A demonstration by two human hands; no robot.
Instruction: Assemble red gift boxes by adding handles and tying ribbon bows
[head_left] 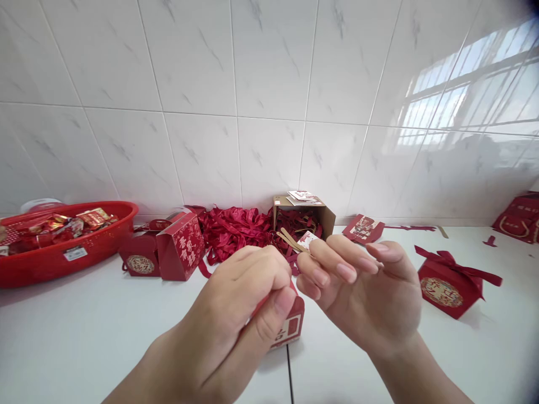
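Observation:
A small red paper gift box (295, 322) with a white printed panel stands low in the middle of the counter, mostly hidden behind my left hand. My left hand (240, 314) is closed around its top, thumb along the near side, with red card showing between thumb and fingers. Just to the right, my right hand (366, 292) is raised with its palm toward me. Its fingers are loosely bent and the thumb stands apart; I see nothing clearly held in it. Behind both hands sits a cardboard box (328, 216) of dark red ribbon pieces.
At the left is a red plastic basket (101, 247) of wrapped sweets. Red boxes (181, 247) stand beside a heap of red ribbon (240, 230). A bow-tied red box (446, 286) is at the right, with a flat red card (362, 228) near the tiled wall (269, 151).

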